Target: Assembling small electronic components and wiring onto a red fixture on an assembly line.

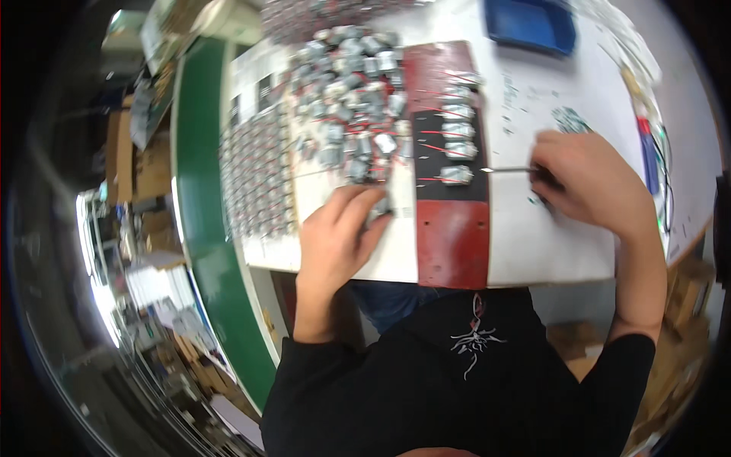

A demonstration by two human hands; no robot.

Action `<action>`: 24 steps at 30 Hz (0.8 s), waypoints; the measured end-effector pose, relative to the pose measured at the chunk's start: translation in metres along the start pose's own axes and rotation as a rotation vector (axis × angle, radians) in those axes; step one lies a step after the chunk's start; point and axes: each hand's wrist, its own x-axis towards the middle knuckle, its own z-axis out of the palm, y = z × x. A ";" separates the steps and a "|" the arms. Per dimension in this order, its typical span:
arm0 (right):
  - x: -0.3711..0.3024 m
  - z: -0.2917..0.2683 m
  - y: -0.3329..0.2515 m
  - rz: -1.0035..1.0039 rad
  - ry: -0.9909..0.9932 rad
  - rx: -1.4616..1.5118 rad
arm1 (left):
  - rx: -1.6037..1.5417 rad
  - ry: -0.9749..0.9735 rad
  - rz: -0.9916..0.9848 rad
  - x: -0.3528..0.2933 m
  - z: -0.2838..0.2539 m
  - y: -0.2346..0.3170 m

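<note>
My left hand (339, 232) is at the near edge of a loose pile of small grey motors (350, 76) with red wires. Its thumb and fingers close on one grey motor (384, 204), mostly hidden by them. Right of it lies a red board (453, 247) with a black section, where several motors (458, 131) sit in a column, red wires pointing left. My right hand (590, 183) is shut on a thin dark pointed tool (512, 169), its kind unclear. The tool's tip points left, just short of the nearest motor (457, 175) in the column.
Neat rows of motors (259, 175) stand left of the pile, with another mass of parts (327, 17) at the back. A blue tray (531, 27) sits at the far right. Dark green bits (569, 119) lie beyond my right hand. A red-and-blue handled tool (647, 156) lies near the right edge.
</note>
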 end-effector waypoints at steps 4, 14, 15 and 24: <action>-0.003 0.005 -0.007 0.075 0.002 -0.001 | 0.005 -0.043 0.036 -0.001 -0.003 0.000; 0.007 0.005 -0.010 0.001 0.039 -0.041 | -0.031 -0.108 0.140 -0.002 -0.011 0.000; 0.007 0.005 -0.008 -0.003 0.042 -0.027 | -0.020 -0.123 0.152 -0.002 -0.011 -0.001; 0.010 0.004 -0.001 -0.024 0.253 0.096 | 0.099 -0.073 0.228 0.003 -0.001 -0.003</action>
